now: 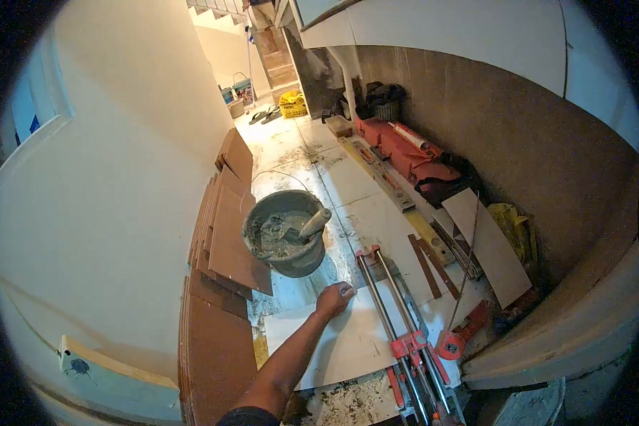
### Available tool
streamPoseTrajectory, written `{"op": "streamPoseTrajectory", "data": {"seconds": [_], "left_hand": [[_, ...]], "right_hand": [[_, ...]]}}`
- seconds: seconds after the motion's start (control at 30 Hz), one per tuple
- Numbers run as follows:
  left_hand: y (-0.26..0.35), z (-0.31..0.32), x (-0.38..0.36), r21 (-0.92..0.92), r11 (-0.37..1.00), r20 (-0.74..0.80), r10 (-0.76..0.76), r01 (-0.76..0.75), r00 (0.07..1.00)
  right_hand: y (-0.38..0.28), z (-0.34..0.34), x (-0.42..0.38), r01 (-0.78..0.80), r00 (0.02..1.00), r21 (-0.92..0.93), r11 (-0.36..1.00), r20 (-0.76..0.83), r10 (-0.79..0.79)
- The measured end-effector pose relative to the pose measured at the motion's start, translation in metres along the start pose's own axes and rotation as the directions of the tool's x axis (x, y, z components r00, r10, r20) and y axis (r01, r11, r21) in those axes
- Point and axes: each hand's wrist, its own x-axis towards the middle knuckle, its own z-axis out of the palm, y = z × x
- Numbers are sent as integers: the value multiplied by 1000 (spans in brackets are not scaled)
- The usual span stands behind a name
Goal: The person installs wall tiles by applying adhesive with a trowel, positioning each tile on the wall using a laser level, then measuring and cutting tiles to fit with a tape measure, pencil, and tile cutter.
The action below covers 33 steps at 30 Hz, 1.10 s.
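Note:
My left hand point(335, 299) reaches in from the bottom with its fingers curled closed, at the far edge of a white tile point(355, 337). Whether the fingers grip that edge or something small is hidden. Just right of the hand, a manual tile cutter point(408, 344) with two metal rails and red fittings lies lengthwise along the tile. Beyond the hand stands a dark bucket point(302, 264) of grey mortar, a trowel point(309, 226) resting in it with its handle over the rim. My right hand is out of view.
Brown tiles point(220, 341) lean along the left wall. On the right lie a yellow spirit level point(433, 238), a red bag point(405, 153), a loose pale tile point(486, 245) and a red tape measure point(450, 346). A person's legs point(264, 14) show near the far stairs.

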Motion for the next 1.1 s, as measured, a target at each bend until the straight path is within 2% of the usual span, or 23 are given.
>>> {"op": "streamPoseTrajectory", "data": {"seconds": [0.07, 0.1, 0.17, 0.2, 0.23, 0.27, 0.3, 0.37, 0.4, 0.43, 0.47, 0.5, 0.57, 0.63, 0.67, 0.7, 0.77, 0.8, 0.93, 1.0, 1.1], "left_hand": [[4, 0, -3, -15, 1000, -5, 4, -4, 1000], [5, 1, -5, -82, 997, -47, -6, 2, 999], [7, 3, -9, -151, 988, -79, -22, 9, 997], [7, 3, -10, -169, 986, -97, -24, 8, 995], [7, 3, -11, -187, 982, -114, -27, 5, 993], [3, 6, -9, -218, 976, -134, -11, -19, 991], [2, 6, -9, -227, 974, -117, -13, -14, 993], [0, 8, -8, -173, 984, -155, 25, -52, 988], [-3, 11, -7, -177, 982, -157, 31, -58, 987], [-7, 13, -4, -182, 981, -156, 33, -61, 987], [-10, 15, -4, -174, 983, -152, 24, -50, 988], [-11, 16, -3, -165, 986, -150, 15, -40, 989], [-3, 9, -8, -97, 990, -186, 82, -101, 979], [2, 7, -10, -132, 991, -155, 15, -36, 988], [-2, 10, -7, -125, 987, -194, 71, -96, 978], [-1, 10, -8, -126, 988, -179, 68, -91, 981], [1, 8, -7, -210, 977, -156, -6, -28, 988], [1, 6, -5, -204, 979, -95, -32, 12, 995], [7, 1, -5, -216, 976, -75, -52, 35, 996], [8, -1, -6, -294, 947, 14, -130, 128, 991], [0, 5, -1, -285, 957, -45, -74, 58, 996]], "right_hand": [[19, 23, -10, 143, 974, -301, 943, -126, -188], [14, 16, -8, 144, 975, -305, 941, -119, -188], [-9, -7, 0, -123, 987, -122, 985, 91, 135], [0, 2, -6, -130, 985, -127, 983, 100, 143], [15, 19, -14, 54, 995, -487, 872, -48, -89], [25, 30, -20, 149, 931, -789, 596, -91, -353], [25, 30, -21, 148, 937, -792, 592, -80, -340], [6, 11, -9, 96, 987, -391, 915, -82, -139], [-6, -3, -1, 21, 999, -148, 989, -46, -28], [-17, -17, 6, -80, 997, 100, 992, 13, 80], [-26, -33, 16, -292, 924, 111, 950, 289, 250], [-49, -54, 28, -152, 982, 167, 974, 136, 130], [-39, -47, 29, -168, 980, 186, 968, 140, 143], [-40, -46, 28, -200, 972, 160, 967, 156, 175], [-41, -46, 30, -200, 973, 144, 969, 143, 180], [-42, -47, 31, -213, 970, 144, 966, 152, 191], [-43, -48, 34, -206, 977, 279, 938, 112, 181], [-42, -49, 36, -255, 961, 259, 932, 173, 215], [-43, -50, 36, -294, 948, 244, 924, 196, 250], [-43, -49, 35, -290, 949, 235, 928, 200, 246], [-43, -51, 37, -262, 962, 310, 914, 165, 219]]}}
